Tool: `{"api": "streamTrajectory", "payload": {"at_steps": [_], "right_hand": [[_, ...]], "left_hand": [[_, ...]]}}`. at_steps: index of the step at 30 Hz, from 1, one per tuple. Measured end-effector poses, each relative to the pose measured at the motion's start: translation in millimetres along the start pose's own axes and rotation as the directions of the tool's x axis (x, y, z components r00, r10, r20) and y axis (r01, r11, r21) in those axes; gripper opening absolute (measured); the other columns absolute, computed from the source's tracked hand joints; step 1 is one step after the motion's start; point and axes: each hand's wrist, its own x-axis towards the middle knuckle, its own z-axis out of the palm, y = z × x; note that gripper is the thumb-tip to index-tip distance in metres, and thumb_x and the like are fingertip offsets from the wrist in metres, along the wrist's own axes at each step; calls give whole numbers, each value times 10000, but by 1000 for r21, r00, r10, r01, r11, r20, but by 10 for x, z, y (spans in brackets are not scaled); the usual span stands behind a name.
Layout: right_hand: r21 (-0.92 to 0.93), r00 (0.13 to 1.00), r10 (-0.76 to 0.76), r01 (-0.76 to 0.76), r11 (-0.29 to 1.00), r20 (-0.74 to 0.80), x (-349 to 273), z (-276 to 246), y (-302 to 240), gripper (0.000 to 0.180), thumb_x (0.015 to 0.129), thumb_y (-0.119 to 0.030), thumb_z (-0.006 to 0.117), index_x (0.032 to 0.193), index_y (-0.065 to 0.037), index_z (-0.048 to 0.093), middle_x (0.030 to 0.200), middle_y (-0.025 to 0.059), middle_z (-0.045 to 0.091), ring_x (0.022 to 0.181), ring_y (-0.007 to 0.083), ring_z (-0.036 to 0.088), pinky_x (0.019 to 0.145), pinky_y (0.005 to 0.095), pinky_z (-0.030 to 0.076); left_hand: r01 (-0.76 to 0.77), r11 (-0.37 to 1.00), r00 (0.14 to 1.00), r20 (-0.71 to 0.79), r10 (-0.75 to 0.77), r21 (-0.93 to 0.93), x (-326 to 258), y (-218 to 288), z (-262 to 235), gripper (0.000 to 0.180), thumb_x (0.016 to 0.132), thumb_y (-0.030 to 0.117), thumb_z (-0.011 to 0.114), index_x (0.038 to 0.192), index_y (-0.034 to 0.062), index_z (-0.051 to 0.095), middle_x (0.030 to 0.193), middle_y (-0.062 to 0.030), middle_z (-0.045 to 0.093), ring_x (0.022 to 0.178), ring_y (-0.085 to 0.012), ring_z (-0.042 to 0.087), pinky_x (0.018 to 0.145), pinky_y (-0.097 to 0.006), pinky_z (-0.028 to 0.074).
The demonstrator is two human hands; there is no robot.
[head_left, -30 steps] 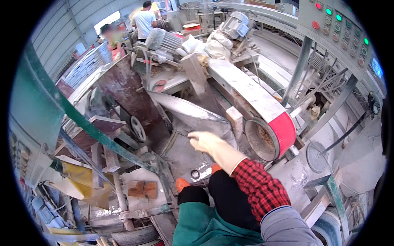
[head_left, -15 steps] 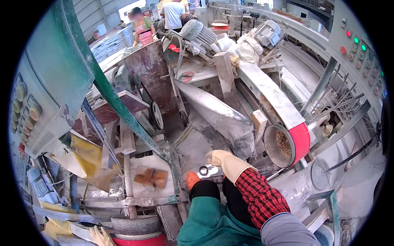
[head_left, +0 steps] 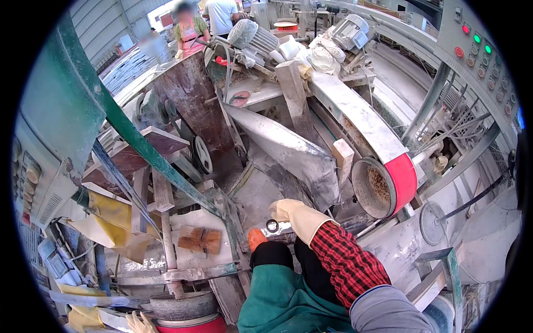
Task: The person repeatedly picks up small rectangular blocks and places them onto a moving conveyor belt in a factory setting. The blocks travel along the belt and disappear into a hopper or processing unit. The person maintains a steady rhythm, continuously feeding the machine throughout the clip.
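My right hand (head_left: 292,214), in a cream rubber glove, hangs in front of my legs with its fingers loosely bent. I see nothing between them, though their undersides are hidden. Just below the fingertips in the picture is a small dark ring (head_left: 272,225), which seems to lie on the floor. At the lower left edge my left hand (head_left: 140,323), gloved alike, shows only in part, its fingers apart. It is close to a belt wheel with a red rim (head_left: 191,323); whether they touch cannot be made out.
A red-ended belt machine (head_left: 403,176) stands at the right, a grey sheet-metal chute (head_left: 294,147) ahead. A green post (head_left: 150,150) slants across the left. Control panels (head_left: 482,61) flank both sides. A wooden block (head_left: 200,240) lies at the left. Two people (head_left: 191,30) stand farther back.
The whole view has shifted slightly left and up. My right hand has moved a little to the left, nearer the dark ring. My left hand stays beside the red-rimmed wheel.
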Motion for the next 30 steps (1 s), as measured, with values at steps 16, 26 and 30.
{"api": "streamTrajectory", "payload": {"at_steps": [16,26,30], "right_hand": [[33,990,-144,144,989,5,361,235,156,423,867,-323,498,1280,-262,564,1290,46,579,1165,285,562,971,430,456],[226,975,-188,158,961,120,112,-45,-79,494,842,-309,520,1311,-155,539,1205,124,624,1107,284,595,948,386,458],[199,977,-193,172,965,89,116,-112,-105,489,840,-305,521,1311,-177,540,1157,141,646,1062,297,615,921,386,469]], "left_hand": [[-7,997,997,-78,1,-75,-8,-417,574,446,919,358,550,1230,39,577,1382,-285,420,1270,-434,394,1086,-484,289],[-45,998,986,-161,39,-38,-91,-463,717,452,910,397,545,1207,61,606,1382,-244,444,1255,-400,419,1057,-477,322],[3,999,993,-118,-8,-44,-138,-360,613,466,905,424,537,1214,84,608,1381,-226,451,1261,-385,419,1059,-475,322]]}}
